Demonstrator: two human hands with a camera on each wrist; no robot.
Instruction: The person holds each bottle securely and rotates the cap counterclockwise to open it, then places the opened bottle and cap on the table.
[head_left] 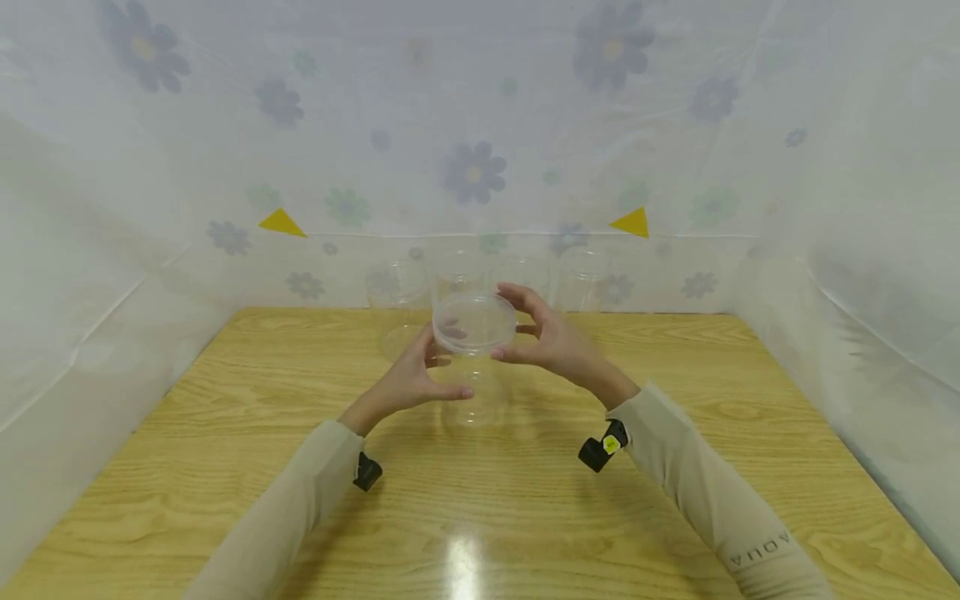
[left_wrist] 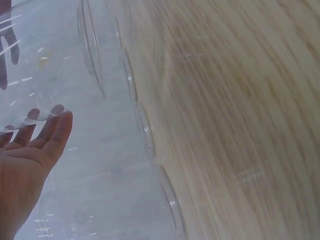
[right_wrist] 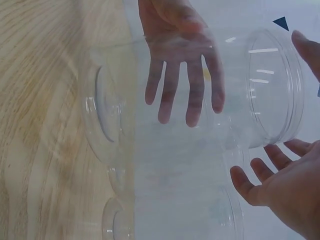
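a wooden table [head_left: 675,500] stands against a flower-printed plastic backdrop [head_left: 480,125]. four clear jars [head_left: 396,293], hard to make out, line its far edge. a clear jar [head_left: 472,367] stands at centre table. the left hand [head_left: 412,379] cups its side with fingers fairly straight; the right hand [head_left: 547,337] pinches the lid [head_left: 475,321] at the rim, apparently seated on top.

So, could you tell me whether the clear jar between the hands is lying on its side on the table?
No, the clear jar stands upright on the wooden table, its lid facing up.
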